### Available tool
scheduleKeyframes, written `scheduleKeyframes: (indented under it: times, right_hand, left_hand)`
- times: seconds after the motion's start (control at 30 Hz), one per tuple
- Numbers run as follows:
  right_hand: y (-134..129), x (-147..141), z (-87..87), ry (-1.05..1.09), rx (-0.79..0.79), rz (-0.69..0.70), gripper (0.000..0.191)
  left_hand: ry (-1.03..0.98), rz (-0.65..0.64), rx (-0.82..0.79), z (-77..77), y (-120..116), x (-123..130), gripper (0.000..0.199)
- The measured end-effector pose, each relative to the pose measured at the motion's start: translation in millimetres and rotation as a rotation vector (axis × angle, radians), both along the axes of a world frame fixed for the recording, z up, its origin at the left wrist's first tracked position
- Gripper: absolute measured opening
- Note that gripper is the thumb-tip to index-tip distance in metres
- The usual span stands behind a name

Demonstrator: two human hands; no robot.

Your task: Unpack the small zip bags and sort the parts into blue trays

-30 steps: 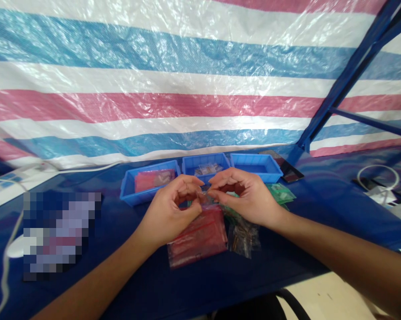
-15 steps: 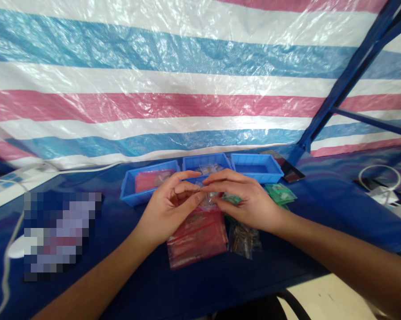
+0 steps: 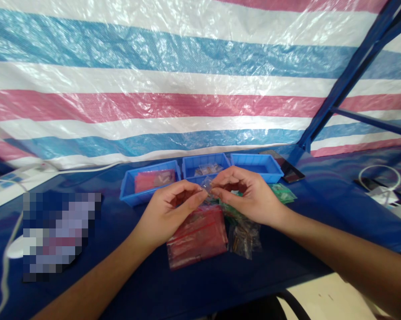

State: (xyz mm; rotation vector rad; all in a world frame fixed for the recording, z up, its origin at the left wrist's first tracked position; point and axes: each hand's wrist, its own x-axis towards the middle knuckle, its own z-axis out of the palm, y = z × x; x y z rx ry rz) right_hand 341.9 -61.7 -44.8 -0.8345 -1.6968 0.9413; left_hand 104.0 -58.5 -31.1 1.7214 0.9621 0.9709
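Observation:
A small clear plastic bag (image 3: pixel 207 183) is pinched between my left hand (image 3: pixel 174 211) and my right hand (image 3: pixel 250 195), thumb against fingers on each side. What the bag contains is too small to make out. Just below lie red zip bags (image 3: pixel 197 240) on the dark blue table (image 3: pixel 137 284). Clear bags with brownish metal pieces (image 3: pixel 244 240) rest to their right, under my right wrist. Green bags (image 3: pixel 282 193) lie beyond that wrist, partly hidden by the hand.
Three blue trays stand behind my hands: the left tray (image 3: pixel 129 189) holds red bags, the middle tray (image 3: pixel 205 158) holds small clear bags, and the right tray (image 3: pixel 257 162) is beside it. A phone (image 3: pixel 292 172) lies at right. A pixelated patch (image 3: pixel 60 238) covers something at left.
Both hands have changed their grip on the clear bag. The right fingers have drawn back from the left ones into a pinch, and the left fingers have lowered slightly. The middle tray shows more.

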Motion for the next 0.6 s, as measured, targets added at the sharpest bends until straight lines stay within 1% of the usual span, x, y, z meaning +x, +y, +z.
scheduleKeyframes:
  times: [0.07, 0.17, 0.23, 0.27, 0.3, 0.37, 0.47, 0.53, 0.6]
  right_hand:
    - [-0.4, -0.2, -2.4, 0.031, -0.034, 0.023, 0.023]
    - [-1.9, 0.5, -3.2, 0.028, -0.043, 0.054, 0.033]
    - [-2.4, 1.1, -2.0, 0.020, -0.025, 0.076, 0.030]
    - [-2.2, 1.3, -1.1, 0.009, -0.013, 0.083, 0.026]
    - [-1.8, 1.4, -0.1, -0.006, -0.003, 0.083, 0.022]
    - [-0.5, 1.5, 1.7, -0.029, 0.004, 0.068, 0.017]
    - [1.5, 1.7, 2.4, 0.000, -0.054, 0.050, 0.021]
    - [2.2, 1.9, 1.4, 0.025, -0.118, 0.067, 0.027]
    - [2.6, 2.2, -0.1, 0.036, -0.174, 0.096, 0.033]
  left_hand:
    - [0.003, 0.024, 0.033, -2.8, 1.3, 1.3, 0.028]
    - [-0.088, 0.045, 0.028, -7.4, 3.7, 2.5, 0.032]
    - [-0.121, 0.048, 0.031, -9.5, 4.4, 2.1, 0.036]
    - [-0.102, 0.051, 0.055, -9.9, 4.2, 1.4, 0.036]
    - [-0.058, 0.058, 0.103, -9.8, 3.6, 0.6, 0.035]
    - [0.079, 0.070, 0.269, -7.8, 1.7, -1.2, 0.033]
    - [0.266, 0.060, 0.538, -3.0, -1.5, -2.3, 0.038]
    - [0.323, 0.070, 0.632, -0.8, -2.4, -2.3, 0.043]
    - [0.347, 0.099, 0.664, -0.6, -1.8, -2.6, 0.042]
